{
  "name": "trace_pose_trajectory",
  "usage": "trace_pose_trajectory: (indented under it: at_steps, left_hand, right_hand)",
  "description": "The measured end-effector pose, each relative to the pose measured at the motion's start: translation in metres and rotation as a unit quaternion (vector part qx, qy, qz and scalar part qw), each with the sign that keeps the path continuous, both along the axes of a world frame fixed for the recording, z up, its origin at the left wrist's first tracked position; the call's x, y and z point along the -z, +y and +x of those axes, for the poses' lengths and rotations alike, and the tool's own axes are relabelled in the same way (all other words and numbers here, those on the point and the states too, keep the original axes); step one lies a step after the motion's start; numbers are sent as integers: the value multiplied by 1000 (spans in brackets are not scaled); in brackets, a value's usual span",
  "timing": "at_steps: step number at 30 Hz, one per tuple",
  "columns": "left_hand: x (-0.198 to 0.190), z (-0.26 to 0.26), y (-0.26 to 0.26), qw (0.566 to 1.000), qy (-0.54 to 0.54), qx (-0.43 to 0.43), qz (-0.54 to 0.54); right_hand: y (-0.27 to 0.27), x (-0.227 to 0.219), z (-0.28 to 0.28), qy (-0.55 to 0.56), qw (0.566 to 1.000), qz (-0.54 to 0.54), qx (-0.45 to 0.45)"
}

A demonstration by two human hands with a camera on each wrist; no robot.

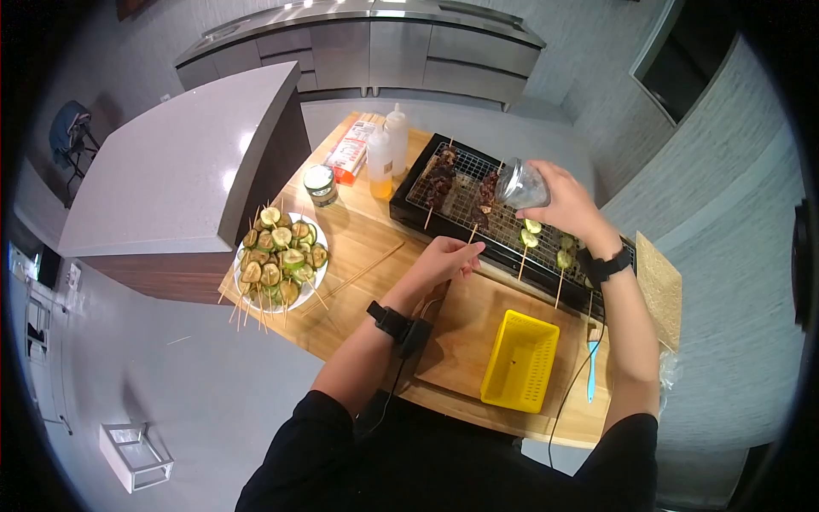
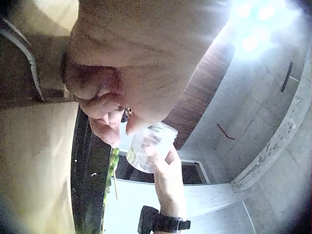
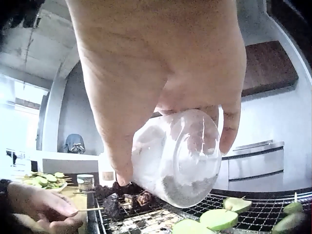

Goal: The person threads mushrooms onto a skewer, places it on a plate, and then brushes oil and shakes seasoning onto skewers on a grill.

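In the head view my right hand (image 1: 565,203) grips a clear jar (image 1: 522,185) tipped on its side over the grill (image 1: 399,206). Some pale, grainy stuff lies along the lower side of the jar (image 3: 183,161) in the right wrist view. Below the jar's mouth is a skewer of dark browned meat (image 1: 484,203) on the wire mesh. My left hand (image 1: 448,258) pinches the bare end of that skewer's stick at the grill's near edge. Another meat skewer (image 1: 439,181) lies to the left, and skewers of green vegetable slices (image 1: 530,235) lie to the right.
A white plate (image 1: 322,275) heaped with skewered slices stands at left, near a loose stick (image 1: 367,266). Behind are a lidded jar (image 1: 321,185) and squeeze bottles (image 1: 380,166). A yellow basket (image 1: 552,341) sits on the cutting board (image 1: 452,341); a blue-handled brush (image 1: 591,375) lies right.
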State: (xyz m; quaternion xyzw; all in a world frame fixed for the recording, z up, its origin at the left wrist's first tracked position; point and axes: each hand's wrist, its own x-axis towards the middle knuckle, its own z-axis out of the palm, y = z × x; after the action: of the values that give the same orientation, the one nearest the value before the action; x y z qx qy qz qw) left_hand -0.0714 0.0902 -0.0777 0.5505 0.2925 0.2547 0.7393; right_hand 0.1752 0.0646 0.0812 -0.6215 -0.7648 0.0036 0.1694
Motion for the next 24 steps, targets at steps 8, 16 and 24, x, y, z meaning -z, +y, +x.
trace_pose_trajectory:
  at_steps: [8,16,24]
  left_hand:
    - [-2,-12,8,989,62,138,2]
    - [-23,5,-13,969,65,215,99]
    - [-24,57,-24,978,25,189,78]
  right_hand:
    - [-55,-18,-6,30,999,-27,8]
    - [-104,-33,24,36,997,-23,62]
    - [-112,-14,29,35,997,-54,33]
